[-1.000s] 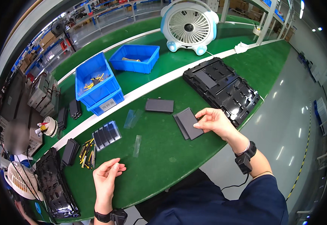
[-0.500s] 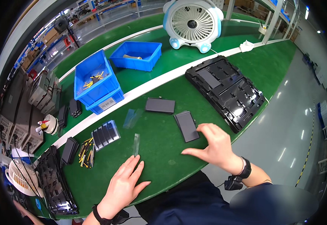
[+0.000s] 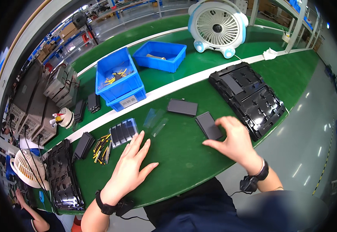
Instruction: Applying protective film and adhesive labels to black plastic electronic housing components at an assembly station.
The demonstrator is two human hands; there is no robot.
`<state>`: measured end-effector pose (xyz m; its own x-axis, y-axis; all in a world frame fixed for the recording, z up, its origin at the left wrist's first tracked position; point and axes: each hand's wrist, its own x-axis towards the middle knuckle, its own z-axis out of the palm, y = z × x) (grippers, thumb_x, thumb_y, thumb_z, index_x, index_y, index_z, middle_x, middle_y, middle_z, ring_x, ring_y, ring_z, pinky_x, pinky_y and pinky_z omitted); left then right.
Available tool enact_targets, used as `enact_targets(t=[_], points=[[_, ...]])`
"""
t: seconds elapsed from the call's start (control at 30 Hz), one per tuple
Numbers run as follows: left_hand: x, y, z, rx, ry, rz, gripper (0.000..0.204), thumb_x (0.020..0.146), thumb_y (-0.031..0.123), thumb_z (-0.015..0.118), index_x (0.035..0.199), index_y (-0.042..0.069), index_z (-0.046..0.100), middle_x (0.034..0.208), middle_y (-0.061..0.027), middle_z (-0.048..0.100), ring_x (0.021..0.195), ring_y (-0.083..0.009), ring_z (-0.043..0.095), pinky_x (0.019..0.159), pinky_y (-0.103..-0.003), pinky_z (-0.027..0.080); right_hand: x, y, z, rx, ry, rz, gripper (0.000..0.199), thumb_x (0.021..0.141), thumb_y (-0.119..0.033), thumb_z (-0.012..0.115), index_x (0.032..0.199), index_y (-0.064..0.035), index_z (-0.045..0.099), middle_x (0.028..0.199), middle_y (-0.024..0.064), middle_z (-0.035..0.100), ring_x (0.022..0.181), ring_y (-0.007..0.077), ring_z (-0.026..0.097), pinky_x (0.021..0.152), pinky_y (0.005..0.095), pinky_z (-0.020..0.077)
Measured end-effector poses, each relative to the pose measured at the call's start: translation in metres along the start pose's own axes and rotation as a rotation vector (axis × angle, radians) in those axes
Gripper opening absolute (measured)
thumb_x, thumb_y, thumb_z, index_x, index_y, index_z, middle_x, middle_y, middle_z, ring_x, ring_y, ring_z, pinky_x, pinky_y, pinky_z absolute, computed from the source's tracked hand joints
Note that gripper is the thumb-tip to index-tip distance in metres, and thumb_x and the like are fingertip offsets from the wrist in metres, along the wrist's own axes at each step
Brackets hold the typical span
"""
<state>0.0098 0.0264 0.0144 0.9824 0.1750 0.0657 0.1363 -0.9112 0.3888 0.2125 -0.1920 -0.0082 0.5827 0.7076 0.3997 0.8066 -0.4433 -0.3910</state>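
Your right hand (image 3: 234, 141) curves around the near right corner of the dark-grey, flat rectangular block (image 3: 209, 126), thumb and forefinger spread well apart and pinching nothing. Your left hand (image 3: 129, 170), well to the left of the block, is spread too, palm down and holding nothing, with its fingertips at the near edge of the clear plastic sheet of black strips (image 3: 122, 133).

To handle the block well, take it by opposite long edges rather than pressing on its broad face, and keep its layers square so none slides off the other. The strips look thin and likely to cling, so steady the sheet with a light touch at its rim and lift from a corner. Mind the loose, clear plastic strip (image 3: 160, 127) left of the block: it nearly vanishes against the green table (image 3: 176, 164) and could catch under a sleeve or fingertip.

Your right forefinger covers part of the block's edge, so you cannot tell whether it touches, nor how many layers lie there. Likewise, your left fingertips hide the sheet's near corner, and contact there is unclear. Your right upper arm fades into a blurred patch, nearer you than the block.
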Motion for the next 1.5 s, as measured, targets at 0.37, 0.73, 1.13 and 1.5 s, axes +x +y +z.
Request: enact_targets(t=[0.37, 0.73, 1.13, 1.5], points=[[-0.05, 0.005, -0.011, -0.079, 0.073, -0.047, 0.046, 0.076, 0.019, 0.071, 0.117, 0.004, 0.057, 0.131, -0.017, 0.046, 0.123, -0.0343, 0.042, 0.099, -0.041, 0.039, 0.102, 0.002, 0.043, -0.223, -0.255, -0.057, 0.045, 0.063, -0.035, 0.079, 0.091, -0.0057, 0.06, 0.075, 0.0121, 0.06, 0.076, 0.0296, 0.06, 0.068, 0.0384, 0.0485], [-0.076, -0.016, -0.007, -0.255, 0.194, -0.103, 0.04, 0.075, 0.015, 0.071, 0.112, 0.005, 0.061, 0.124, -0.0154, 0.053, 0.11, -0.0315, 0.054, 0.09, -0.037, 0.046, 0.113, 0.013, 0.052, 0.232, -0.166, 0.0, 0.046, 0.05, -0.012, 0.087, 0.083, -0.0017, 0.056, 0.073, 0.0046, 0.059, 0.067, 0.0134, 0.056, 0.064, 0.027, 0.0472], [-0.05, -0.003, -0.02, -0.894, 0.664, -0.236, 0.056, 0.078, 0.005, 0.069, 0.13, 0.007, 0.047, 0.123, -0.01, 0.052, 0.112, -0.0164, 0.05, 0.094, -0.034, 0.044, 0.043, -0.125, 0.072, 1.489, -0.446, 0.215, 0.031, 0.07, 0.002, 0.075, 0.075, -0.0111, 0.047, 0.079, 0.0001, 0.057, 0.074, 0.0089, 0.059, 0.066, 0.0237, 0.0491], [-0.071, -0.032, -0.014, -0.565, 0.566, -0.309, 0.021, 0.08, 0.007, 0.067, 0.1, 0.005, 0.066, 0.087, -0.0061, 0.067, 0.079, -0.0105, 0.064, 0.063, -0.025, 0.051, 0.054, -0.154, 0.104, 1.235, -0.639, -0.107, 0.017, 0.08, -0.006, 0.067, 0.094, 0.0018, 0.064, 0.09, 0.0054, 0.065, 0.085, 0.0113, 0.061, 0.077, 0.0252, 0.0498]])
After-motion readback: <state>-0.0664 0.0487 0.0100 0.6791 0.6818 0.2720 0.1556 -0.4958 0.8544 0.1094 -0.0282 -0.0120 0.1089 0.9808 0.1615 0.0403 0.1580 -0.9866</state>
